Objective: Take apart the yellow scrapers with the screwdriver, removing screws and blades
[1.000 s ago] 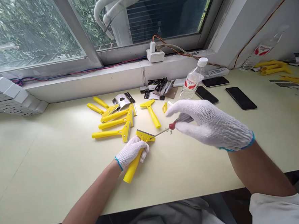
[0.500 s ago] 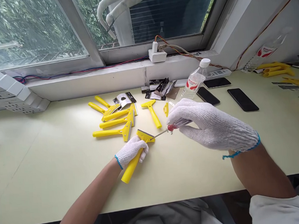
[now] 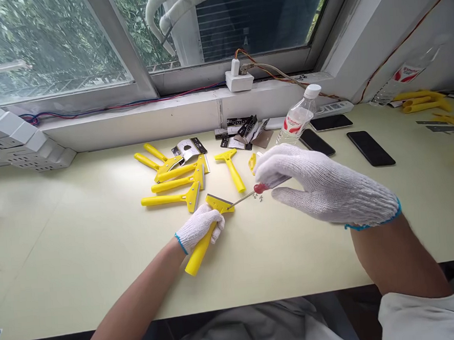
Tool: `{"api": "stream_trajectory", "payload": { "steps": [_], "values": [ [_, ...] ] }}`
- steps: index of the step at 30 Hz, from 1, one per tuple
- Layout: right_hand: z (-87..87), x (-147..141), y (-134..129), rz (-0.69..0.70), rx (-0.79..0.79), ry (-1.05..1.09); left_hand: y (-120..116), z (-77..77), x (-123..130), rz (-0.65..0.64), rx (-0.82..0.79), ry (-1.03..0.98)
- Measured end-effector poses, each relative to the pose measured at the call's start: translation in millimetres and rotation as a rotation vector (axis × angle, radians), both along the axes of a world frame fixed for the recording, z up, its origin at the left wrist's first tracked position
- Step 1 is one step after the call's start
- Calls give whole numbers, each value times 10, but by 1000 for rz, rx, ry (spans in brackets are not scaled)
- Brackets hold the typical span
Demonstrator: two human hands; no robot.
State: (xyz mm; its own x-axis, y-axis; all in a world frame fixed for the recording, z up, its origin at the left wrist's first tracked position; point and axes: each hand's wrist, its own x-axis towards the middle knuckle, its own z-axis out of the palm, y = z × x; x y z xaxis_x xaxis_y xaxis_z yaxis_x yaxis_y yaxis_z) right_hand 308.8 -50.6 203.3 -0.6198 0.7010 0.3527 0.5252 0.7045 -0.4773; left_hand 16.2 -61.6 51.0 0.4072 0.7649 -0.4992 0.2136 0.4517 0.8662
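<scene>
Loose yellow scrapers [image 3: 170, 186] lie to the far left on the table [image 3: 82, 266]. Your gloved left hand [image 3: 198, 227] is closed around the handle of another scraper [image 3: 196, 260], near the middle. A screwdriver [image 3: 261, 188] touches its head, its red handle pinched by your gloved right hand [image 3: 324, 184], with small screws [image 3: 258, 196] just beside.

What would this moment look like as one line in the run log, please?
left hand: grips yellow scraper | right hand: holds red-handled screwdriver, tip at scraper head | nearby: small screws on table
</scene>
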Motion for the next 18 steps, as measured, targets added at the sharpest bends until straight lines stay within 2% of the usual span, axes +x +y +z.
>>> {"api": "stream_trajectory", "payload": {
  "steps": [3,4,5,6,10,13,15,16,18],
  "values": [
    [-39,-31,10,-438,19,-165,-1,-6,-1,8,-2,6],
    [-52,-30,18,-531,49,-225,-1,-8,-1,11,-1,5],
    [-59,-20,25,-554,74,-258,-2,-10,-2,14,1,3],
    [-60,-5,32,-512,85,-252,-3,-14,-3,17,3,-2],
    [-10,61,30,-150,24,-6,-5,-37,-13,23,3,-37],
    [11,25,-1,-5,-81,141,-7,-56,-20,35,10,-55],
    [-5,-47,-23,-32,-114,194,-7,-59,-20,39,11,-46],
    [-18,-87,-31,-96,-103,185,-8,-58,-18,40,12,-36],
    [-45,-144,-41,-322,-23,75,-10,-48,-13,45,15,-20]
  ]
}}
